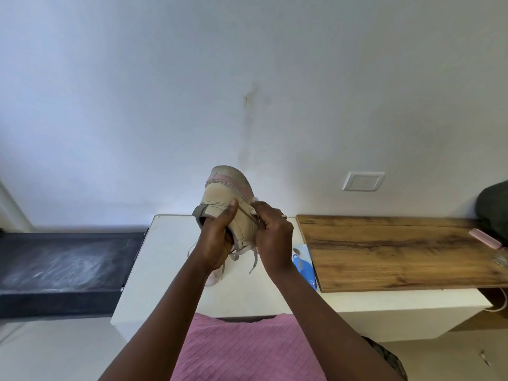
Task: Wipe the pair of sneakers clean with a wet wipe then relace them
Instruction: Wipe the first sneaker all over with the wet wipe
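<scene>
Curled into the collar with the thumb pressed on the side, the left hand [217,237] holds the sneaker [228,193] toe-up, its length rising away from the grip, white cabinet top [165,257] beneath it, while the right hand [275,240], touching the sneaker's right flank, pinches what looks like its grey lace [254,261].

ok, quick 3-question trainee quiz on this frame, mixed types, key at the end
1. True or false: the sneaker lies flat on the white table.
2. Which hand grips the sneaker at its opening? A) left hand B) right hand C) neither
3. Fill in: the blue pack lies on the table beside the ____ board.

Key:
1. False. It is held up above the table, and the right hand's fingers pinch what looks like a wipe at its side.
2. A
3. wooden
</scene>
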A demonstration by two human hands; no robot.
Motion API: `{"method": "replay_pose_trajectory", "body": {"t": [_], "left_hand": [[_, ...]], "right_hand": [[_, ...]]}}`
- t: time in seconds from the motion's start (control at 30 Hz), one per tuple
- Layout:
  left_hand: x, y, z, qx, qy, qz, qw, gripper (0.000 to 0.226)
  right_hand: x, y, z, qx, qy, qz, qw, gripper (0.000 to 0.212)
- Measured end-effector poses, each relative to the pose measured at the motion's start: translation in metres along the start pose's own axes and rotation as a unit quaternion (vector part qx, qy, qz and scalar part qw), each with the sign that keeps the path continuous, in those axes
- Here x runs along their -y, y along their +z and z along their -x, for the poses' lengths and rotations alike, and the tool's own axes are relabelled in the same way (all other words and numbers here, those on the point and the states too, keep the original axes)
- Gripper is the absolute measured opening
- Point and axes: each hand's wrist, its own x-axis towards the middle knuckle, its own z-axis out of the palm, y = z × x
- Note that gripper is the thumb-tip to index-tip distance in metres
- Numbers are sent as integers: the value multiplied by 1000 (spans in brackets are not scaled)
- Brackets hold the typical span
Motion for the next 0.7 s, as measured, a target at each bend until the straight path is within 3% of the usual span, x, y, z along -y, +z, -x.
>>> {"method": "replay_pose_trajectory", "body": {"t": [0.2, 0.4, 0.63, 0.7], "left_hand": [[2, 1, 0, -20, 28, 0, 999, 22], [5, -2, -6, -48, 26, 7, 998, 29], [13, -3, -6, -52, 8, -16, 998, 56], [13, -3, -5, -47, 1, -23, 999, 61]], "right_hand": [[-39, 6, 20, 81, 74, 65, 992, 30], [-32, 8, 15, 46, 162, 51, 984, 13], [28, 3, -8, -10, 126, -31, 991, 13], [42, 1, -12, -35, 79, -56, 995, 14]]}}
